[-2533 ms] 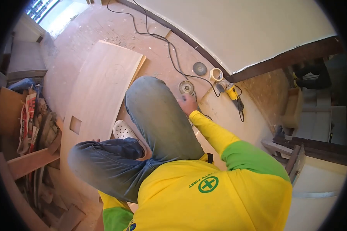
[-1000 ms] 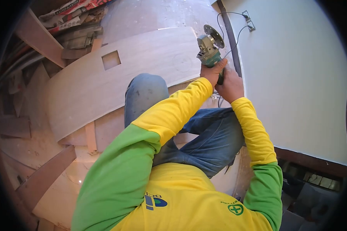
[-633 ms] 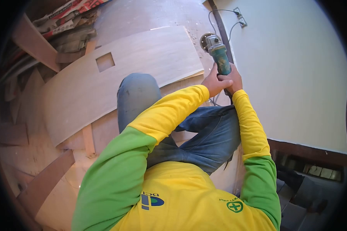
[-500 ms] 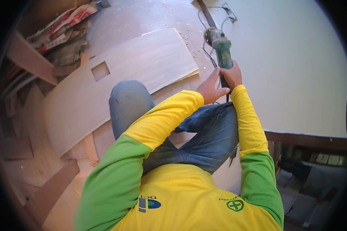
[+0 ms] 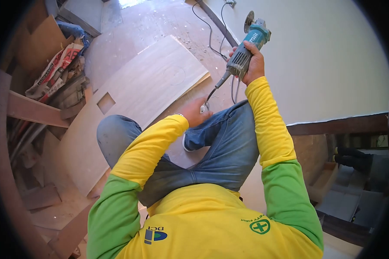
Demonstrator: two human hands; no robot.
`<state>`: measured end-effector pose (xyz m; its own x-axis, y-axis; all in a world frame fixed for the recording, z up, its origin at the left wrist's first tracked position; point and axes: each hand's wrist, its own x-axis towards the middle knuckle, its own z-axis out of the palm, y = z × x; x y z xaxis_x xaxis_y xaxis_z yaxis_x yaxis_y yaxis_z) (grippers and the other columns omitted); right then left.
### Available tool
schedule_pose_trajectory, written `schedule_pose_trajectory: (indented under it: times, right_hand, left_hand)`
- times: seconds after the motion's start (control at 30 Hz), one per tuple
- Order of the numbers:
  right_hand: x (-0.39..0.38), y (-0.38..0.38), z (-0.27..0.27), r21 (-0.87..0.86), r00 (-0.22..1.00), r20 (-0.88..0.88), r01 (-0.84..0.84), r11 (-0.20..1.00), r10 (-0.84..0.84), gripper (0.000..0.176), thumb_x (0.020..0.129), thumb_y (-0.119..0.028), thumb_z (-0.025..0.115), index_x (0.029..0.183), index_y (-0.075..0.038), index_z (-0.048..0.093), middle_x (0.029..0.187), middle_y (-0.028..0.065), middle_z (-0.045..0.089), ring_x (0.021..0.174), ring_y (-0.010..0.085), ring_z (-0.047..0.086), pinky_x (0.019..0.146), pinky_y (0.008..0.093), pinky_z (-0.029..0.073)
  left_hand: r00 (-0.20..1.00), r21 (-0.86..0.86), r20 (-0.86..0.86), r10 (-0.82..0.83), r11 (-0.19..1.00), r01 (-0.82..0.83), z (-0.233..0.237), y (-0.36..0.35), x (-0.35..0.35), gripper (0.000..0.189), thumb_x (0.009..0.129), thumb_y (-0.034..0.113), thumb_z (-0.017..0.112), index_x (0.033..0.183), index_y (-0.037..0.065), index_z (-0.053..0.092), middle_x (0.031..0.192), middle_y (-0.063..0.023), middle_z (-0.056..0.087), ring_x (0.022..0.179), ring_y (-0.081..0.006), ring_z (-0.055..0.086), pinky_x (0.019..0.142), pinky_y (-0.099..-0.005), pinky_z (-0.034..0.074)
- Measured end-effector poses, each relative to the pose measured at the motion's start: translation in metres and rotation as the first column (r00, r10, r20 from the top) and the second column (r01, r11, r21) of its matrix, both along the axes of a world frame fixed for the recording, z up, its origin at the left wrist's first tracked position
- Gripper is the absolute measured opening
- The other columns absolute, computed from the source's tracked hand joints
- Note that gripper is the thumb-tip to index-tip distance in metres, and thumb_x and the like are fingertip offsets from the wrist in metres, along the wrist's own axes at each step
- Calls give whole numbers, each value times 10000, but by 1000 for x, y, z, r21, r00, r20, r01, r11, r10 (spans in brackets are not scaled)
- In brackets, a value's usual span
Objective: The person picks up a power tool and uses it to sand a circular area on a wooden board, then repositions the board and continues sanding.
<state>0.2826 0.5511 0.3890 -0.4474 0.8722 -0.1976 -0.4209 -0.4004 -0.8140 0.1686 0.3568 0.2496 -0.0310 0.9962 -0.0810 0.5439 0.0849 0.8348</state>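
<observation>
My right hand (image 5: 254,64) is wrapped round the body of a teal and grey angle grinder (image 5: 245,58), lifted over the pale board edge at the upper right. The grinder's disc (image 5: 249,21) points away from me. From its rear end a black power cord (image 5: 212,91) runs down to my left hand (image 5: 195,111), whose fingers are closed on it above my bent legs. A small whitish piece shows at those fingers; I cannot make out what it is. Beyond my left knee lies a thin wooden panel (image 5: 147,77) with a square cutout and a faint round outline.
A large pale board (image 5: 328,64) fills the right side. More cable (image 5: 210,32) lies along its dark edge. Printed sacks (image 5: 58,64) and wood scraps (image 5: 71,97) are piled at the left. A gap at the lower right shows a lower level with a wooden box (image 5: 324,181).
The grinder has been raised and turned, and my right hand now grips its body. My left hand has left the grinder and moved down and left onto the cord. My view has shifted slightly.
</observation>
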Motion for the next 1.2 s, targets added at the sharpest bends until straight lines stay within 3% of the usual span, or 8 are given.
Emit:
schedule_pose_trajectory:
  times: [0.43, 0.53, 0.67, 0.73, 0.77, 0.8, 0.9, 1.2]
  right_hand:
    - [28, 13, -5, 9, 977, -206, -54, 999, 55, 376, 839, -230, 697, 1077, -6, 511, 944, 147, 658, 793, 302, 695, 738, 467, 608]
    - [24, 15, -9, 113, 953, -293, -40, 993, 72, 369, 841, -213, 700, 1083, 4, 524, 943, 144, 658, 813, 304, 692, 758, 464, 606]
    - [22, 12, -2, 348, 966, -250, 22, 937, 70, 372, 817, -116, 711, 1118, -3, 524, 973, 137, 645, 896, 304, 683, 810, 467, 593]
    - [19, 13, 0, 354, 969, -233, 5, 935, 84, 381, 802, -81, 714, 1121, -15, 518, 979, 132, 638, 921, 307, 679, 829, 466, 587]
    - [19, 13, -1, 366, 970, -231, 18, 930, 72, 383, 800, -81, 715, 1119, -14, 515, 969, 132, 637, 911, 310, 681, 822, 466, 589]
    - [18, 13, 1, 381, 972, -227, 31, 924, 61, 386, 797, -81, 716, 1117, -13, 512, 959, 131, 637, 900, 312, 684, 816, 466, 590]
    - [13, 5, 8, 361, 982, -179, 3, 932, 66, 386, 788, -83, 725, 1102, -14, 511, 949, 134, 638, 868, 314, 689, 794, 459, 596]
    - [6, -4, 18, 471, 994, -108, 81, 878, -34, 381, 754, -50, 745, 1065, -13, 528, 884, 126, 640, 769, 289, 698, 717, 417, 607]
  left_hand:
    - [966, -198, -226, -128, 977, 83, 3, -19, -9, 629, 901, 336, 677, 1424, 54, 467, 1301, -224, 598, 1187, -342, 599, 999, -383, 472]
    - [976, -100, 217, 24, 995, -2, 39, -29, -4, 559, 924, 275, 642, 1406, 38, 489, 1265, -188, 631, 1186, -275, 602, 1009, -349, 461]
    - [602, 109, 797, -56, 993, -53, 167, -67, 52, 492, 902, 167, 596, 1374, 47, 521, 1329, -119, 596, 1195, -250, 590, 1032, -365, 433]
    - [669, 345, 691, -274, 938, 28, 238, -90, 83, 492, 891, 110, 605, 1358, -9, 510, 1247, -125, 613, 1147, -221, 591, 990, -342, 461]
    - [768, 567, 462, -444, 814, 129, 264, -94, 91, 496, 865, 90, 602, 1340, -19, 512, 1262, -150, 595, 1138, -244, 597, 961, -348, 475]
    - [690, 764, 440, -575, 644, 50, 276, -89, 112, 510, 831, 68, 610, 1323, -25, 512, 1262, -156, 592, 1097, -262, 614, 926, -352, 494]
    - [875, 660, 31, -484, 667, 346, 343, -106, 129, 514, 816, 39, 609, 1315, -35, 507, 1241, -175, 599, 1027, -285, 637, 899, -376, 507]
    - [552, 757, 360, -753, 581, 299, 317, -126, 116, 581, 835, 125, 634, 1368, -51, 483, 1250, -233, 600, 1130, -277, 606, 998, -408, 464]
